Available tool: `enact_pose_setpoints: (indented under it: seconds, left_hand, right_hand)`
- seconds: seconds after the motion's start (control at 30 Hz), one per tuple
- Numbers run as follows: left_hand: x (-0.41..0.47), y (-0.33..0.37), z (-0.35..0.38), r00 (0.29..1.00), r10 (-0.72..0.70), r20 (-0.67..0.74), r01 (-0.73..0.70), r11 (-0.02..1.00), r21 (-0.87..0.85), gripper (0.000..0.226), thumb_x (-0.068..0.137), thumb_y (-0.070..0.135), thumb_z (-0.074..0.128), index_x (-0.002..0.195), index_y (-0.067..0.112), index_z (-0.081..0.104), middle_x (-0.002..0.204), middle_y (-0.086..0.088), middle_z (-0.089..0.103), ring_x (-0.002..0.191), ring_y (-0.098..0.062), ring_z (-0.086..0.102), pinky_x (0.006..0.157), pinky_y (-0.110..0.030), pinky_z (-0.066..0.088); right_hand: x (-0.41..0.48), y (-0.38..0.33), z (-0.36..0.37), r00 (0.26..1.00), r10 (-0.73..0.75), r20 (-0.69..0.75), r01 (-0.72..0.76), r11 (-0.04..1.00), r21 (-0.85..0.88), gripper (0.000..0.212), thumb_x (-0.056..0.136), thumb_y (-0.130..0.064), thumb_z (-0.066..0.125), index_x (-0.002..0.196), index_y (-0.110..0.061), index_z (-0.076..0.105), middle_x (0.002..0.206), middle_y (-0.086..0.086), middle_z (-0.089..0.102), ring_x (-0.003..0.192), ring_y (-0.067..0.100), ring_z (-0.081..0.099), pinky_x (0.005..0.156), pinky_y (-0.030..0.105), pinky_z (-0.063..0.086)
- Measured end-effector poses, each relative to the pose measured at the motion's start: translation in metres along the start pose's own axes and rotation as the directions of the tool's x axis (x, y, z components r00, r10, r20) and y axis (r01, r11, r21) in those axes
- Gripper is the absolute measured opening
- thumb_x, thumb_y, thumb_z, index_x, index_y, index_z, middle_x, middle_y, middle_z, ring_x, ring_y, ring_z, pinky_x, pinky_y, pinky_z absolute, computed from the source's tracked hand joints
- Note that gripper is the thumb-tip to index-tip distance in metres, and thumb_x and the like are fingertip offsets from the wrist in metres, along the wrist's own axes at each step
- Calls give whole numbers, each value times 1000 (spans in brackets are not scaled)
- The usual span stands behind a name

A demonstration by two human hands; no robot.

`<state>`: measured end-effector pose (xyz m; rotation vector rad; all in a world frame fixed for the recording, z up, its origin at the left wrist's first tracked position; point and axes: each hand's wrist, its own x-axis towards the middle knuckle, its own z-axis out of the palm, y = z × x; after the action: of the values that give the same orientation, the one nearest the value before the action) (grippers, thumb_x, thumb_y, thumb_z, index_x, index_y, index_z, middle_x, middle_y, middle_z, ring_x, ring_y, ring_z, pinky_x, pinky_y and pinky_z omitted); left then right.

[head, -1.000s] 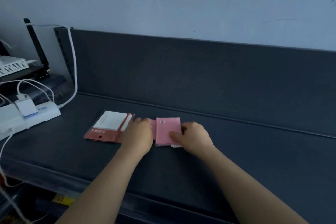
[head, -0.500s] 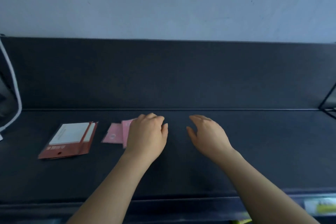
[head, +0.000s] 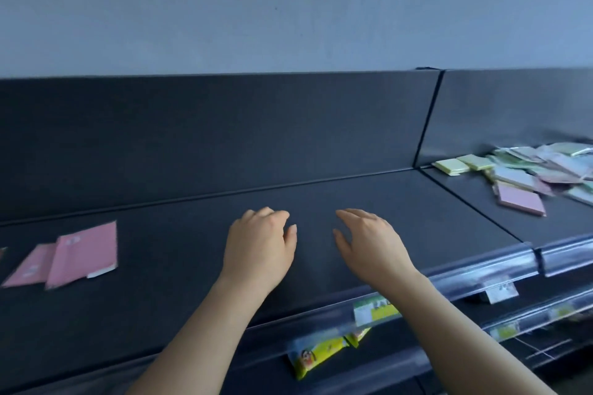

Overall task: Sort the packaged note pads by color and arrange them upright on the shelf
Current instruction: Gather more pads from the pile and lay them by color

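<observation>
Dark shelf [head: 369,196] carries pink pads [head: 85,252] lying flat at left, mixed pads [head: 529,173] heaped at right. Left hand [head: 260,250] and right hand [head: 372,244] hover between, fingers relaxed, holding nothing.

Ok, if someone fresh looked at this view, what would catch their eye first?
The left hand and right hand, both open and holding nothing, over the middle of the dark shelf. At far right, on the neighbouring section, a jumbled heap of pastel note pads lies flat. At far left two pink packs lie flat, overlapping.
</observation>
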<state>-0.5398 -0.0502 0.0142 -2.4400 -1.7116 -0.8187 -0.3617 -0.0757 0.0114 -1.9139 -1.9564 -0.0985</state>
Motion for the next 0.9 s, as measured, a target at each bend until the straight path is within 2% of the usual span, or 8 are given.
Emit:
enact_pose_setpoints:
  seconds: [0.3,0.4,0.53,0.77,0.9]
  left_hand:
    - [28,153,59,999,32,8,-31,990,-135,33,97,37,45,117,17,62,98,4,64,94,-20,55,80,-35,48]
    - [39,195,79,998,62,26,-58,989,-134,32,97,37,45,113,16,63,96,4,64,92,-20,56,78,-35,48]
    - [61,237,102,992,95,81,-86,990,-111,31,97,36,45,108,14,63,93,2,62,91,-22,55,77,-36,48]
    - [114,294,138,974,184,131,-164,975,-146,32,98,34,44,112,12,62,101,-1,62,95,-22,56,79,-37,50]
    - [146,319,165,961,217,169,-191,969,-157,32,97,34,45,111,12,62,101,-3,61,97,-23,56,79,-37,50]
  right_hand:
    - [-26,153,-52,995,100,4,-100,994,-36,34,97,-32,45,117,-8,58,120,3,62,112,25,54,95,33,40]
    - [-34,198,-65,988,152,-3,-152,987,-41,34,96,-31,46,116,-7,59,119,4,63,111,26,55,94,34,41]
    - [-39,250,-78,973,230,-17,-230,972,-44,31,95,-30,47,111,-7,60,111,5,64,105,27,58,87,34,44]
    - [-22,322,-90,939,341,-40,-343,938,-58,32,94,-27,48,119,-10,61,120,6,64,109,28,57,89,34,44]
    - [-7,358,-92,909,414,-52,-417,907,-63,34,96,-30,46,116,-8,61,120,7,64,109,28,57,89,35,45]
